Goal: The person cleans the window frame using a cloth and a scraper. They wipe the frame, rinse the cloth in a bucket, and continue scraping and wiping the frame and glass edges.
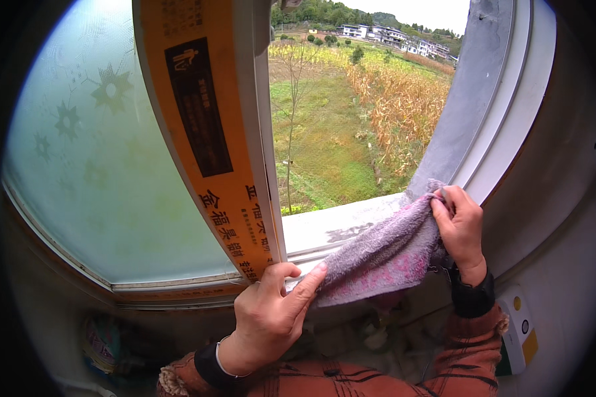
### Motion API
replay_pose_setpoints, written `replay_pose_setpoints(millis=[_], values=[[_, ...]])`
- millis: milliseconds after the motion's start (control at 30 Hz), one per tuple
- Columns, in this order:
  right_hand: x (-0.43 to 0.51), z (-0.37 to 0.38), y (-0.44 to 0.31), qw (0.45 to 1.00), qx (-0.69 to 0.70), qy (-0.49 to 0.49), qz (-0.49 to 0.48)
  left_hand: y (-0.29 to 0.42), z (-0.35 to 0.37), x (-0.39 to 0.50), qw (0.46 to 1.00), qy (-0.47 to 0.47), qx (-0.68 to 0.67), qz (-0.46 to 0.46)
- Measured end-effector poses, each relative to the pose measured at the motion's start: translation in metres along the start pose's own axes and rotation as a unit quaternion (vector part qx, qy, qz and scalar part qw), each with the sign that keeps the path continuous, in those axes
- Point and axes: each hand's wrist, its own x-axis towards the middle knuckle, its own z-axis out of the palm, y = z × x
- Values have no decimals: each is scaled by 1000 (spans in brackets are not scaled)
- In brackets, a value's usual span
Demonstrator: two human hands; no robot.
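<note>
A worn grey-purple towel cloth [377, 253] with pink patches stretches over the sill side of an open sliding window. My right hand [459, 226] pinches its upper right end beside the frame's right jamb. My left hand [275, 310] is at the bottom corner of the sliding sash [251, 218], its index finger by the lower window track [303, 260]. The left thumb meets the cloth's left edge; whether the hidden fingers grip the cloth I cannot tell. Part of the track is covered by the cloth.
Frosted patterned glass [94, 173] fills the left side, edged by orange printed protective film [198, 124]. Outside the opening lies a pale, stained outer ledge [347, 221]. A white device with yellow patches [519, 330] stands at lower right. Blurred items [104, 345] sit below left.
</note>
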Motion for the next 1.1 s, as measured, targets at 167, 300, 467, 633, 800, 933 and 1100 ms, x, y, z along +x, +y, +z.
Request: replay_pose_setpoints(millis=[167,300,467,633,800,933,1100], values=[[-3,13,-10,973,-43,-210,-82,-19,39,-13,974,53,200,91],[-5,18,-44,932,62,-247,-258,-22,48,-29,970,71,213,91],[-7,49,-86,883,25,-352,-309,-19,55,-38,969,116,198,96],[-14,71,-86,875,60,-380,-293,-17,56,-46,965,137,212,74],[-3,79,-70,905,-38,-292,-306,-14,47,-50,952,111,284,30],[26,60,-45,919,-28,-350,-182,-19,36,-46,964,84,246,50],[-32,47,-67,884,138,-370,-250,-27,23,-39,971,84,214,72]])
